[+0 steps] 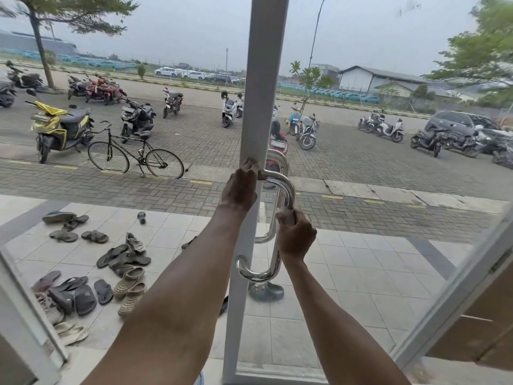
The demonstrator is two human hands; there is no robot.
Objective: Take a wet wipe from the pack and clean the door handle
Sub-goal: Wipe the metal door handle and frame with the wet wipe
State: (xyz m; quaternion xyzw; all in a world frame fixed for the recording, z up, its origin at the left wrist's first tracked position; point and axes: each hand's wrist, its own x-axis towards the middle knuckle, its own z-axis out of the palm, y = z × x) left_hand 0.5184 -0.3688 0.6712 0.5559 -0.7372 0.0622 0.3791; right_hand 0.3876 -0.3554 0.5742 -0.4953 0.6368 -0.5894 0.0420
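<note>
A chrome D-shaped door handle [289, 190] is fixed to the white frame [263, 93] of a glass door straight ahead. My left hand [241, 187] grips the top end of the handle where it meets the frame, with the fingertips on the frame. My right hand [297, 234] is closed around the upper part of the handle's vertical bar. A bit of pale wet wipe [287, 215] shows between its fingers and the bar. The handle's lower bend [258, 275] is bare. The wipe pack is not in view.
A matching handle [279, 159] sits on the outer side of the glass. Outside, several sandals and shoes [122, 259] lie on the tiled porch, and a bicycle [136, 157] and parked motorbikes stand beyond. A brown panel [477, 329] stands at the lower right.
</note>
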